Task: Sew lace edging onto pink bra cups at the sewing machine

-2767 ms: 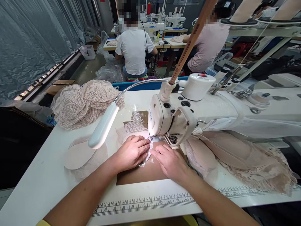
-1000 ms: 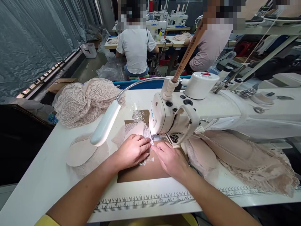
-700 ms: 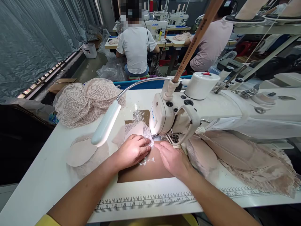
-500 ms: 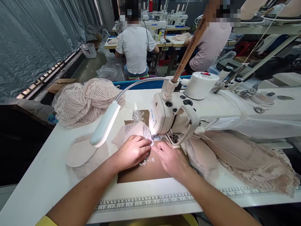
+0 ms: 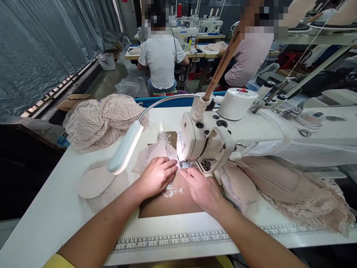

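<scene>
A pale pink lace cup piece (image 5: pixel 157 150) lies under the needle end of a white sewing machine (image 5: pixel 192 136). My left hand (image 5: pixel 158 175) rests over its near edge, fingers together and slightly curled, holding the lace close to the presser foot (image 5: pixel 184 163). Just right of the foot, my right hand (image 5: pixel 200 188) has its thumb and forefinger closed at the fabric's edge. The hand hides most of that grip. Both hands lie above a brown plate (image 5: pixel 167 208) with shiny clear tape on it.
A pale cup with mesh (image 5: pixel 96 180) lies left, below a lamp head (image 5: pixel 125 147) on a bent neck. Heaped lace (image 5: pixel 103 121) sits at the back left. More beige lace pieces (image 5: pixel 292 190) lie right. A ruler strip (image 5: pixel 167 240) runs along the front edge. Two people sit beyond.
The lace cup piece has shifted slightly away from me along the presser foot. Both hands stay nearly in place, and more of the clear tape shows below the left hand.
</scene>
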The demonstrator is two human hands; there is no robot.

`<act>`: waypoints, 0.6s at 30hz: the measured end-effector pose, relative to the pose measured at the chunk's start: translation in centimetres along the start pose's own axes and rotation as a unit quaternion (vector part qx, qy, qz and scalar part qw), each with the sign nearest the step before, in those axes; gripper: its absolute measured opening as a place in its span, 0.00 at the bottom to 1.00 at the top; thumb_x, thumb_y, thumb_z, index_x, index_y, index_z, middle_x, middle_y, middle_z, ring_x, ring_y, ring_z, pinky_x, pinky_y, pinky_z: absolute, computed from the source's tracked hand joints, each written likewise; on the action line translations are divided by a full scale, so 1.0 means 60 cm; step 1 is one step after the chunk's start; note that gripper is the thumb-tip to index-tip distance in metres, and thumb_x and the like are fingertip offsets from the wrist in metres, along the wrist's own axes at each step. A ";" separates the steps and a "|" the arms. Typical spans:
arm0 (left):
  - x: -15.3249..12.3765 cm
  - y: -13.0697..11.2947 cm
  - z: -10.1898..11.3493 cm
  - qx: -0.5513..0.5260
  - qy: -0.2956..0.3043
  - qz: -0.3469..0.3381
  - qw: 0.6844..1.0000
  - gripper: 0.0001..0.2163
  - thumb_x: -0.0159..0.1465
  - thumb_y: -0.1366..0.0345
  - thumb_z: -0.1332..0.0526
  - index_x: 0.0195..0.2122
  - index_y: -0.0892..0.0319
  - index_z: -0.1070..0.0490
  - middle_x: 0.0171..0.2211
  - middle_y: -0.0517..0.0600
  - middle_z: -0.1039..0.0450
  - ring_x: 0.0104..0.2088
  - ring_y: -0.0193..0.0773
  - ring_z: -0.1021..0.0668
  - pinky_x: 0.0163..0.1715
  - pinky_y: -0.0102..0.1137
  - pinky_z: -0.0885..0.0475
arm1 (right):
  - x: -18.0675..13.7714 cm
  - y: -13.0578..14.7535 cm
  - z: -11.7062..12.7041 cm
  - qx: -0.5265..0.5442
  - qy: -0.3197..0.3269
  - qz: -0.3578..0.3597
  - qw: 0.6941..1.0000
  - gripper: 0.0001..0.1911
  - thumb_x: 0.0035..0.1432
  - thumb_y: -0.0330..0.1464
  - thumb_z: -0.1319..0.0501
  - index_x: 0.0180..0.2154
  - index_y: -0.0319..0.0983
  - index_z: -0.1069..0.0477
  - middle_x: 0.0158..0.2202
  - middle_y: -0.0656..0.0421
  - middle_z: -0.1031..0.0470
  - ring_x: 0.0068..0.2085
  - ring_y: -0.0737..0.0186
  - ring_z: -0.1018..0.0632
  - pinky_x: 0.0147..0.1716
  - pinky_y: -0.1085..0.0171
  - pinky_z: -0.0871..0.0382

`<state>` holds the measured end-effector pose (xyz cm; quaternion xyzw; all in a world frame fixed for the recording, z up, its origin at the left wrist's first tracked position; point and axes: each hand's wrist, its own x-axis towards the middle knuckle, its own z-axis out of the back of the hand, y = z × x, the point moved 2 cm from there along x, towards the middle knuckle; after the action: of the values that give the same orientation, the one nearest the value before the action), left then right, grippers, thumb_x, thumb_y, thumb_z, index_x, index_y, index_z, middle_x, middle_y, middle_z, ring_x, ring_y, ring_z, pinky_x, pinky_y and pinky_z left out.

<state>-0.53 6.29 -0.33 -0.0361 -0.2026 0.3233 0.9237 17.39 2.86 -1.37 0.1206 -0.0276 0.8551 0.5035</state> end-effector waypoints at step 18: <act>-0.005 0.059 -0.006 0.039 -0.035 0.159 0.986 0.14 0.65 0.64 0.45 0.50 0.57 0.28 0.54 0.54 0.30 0.54 0.52 0.32 0.51 0.48 0.34 | -0.007 -0.006 0.000 0.038 -0.048 0.041 0.997 0.18 0.62 0.25 0.49 0.46 0.38 0.25 0.34 0.56 0.24 0.33 0.61 0.26 0.28 0.64 0.39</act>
<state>-2.66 8.91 -1.48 -0.0202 -0.2132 0.4748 0.8536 17.90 2.70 -1.48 0.1791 -0.0237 0.8688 0.4611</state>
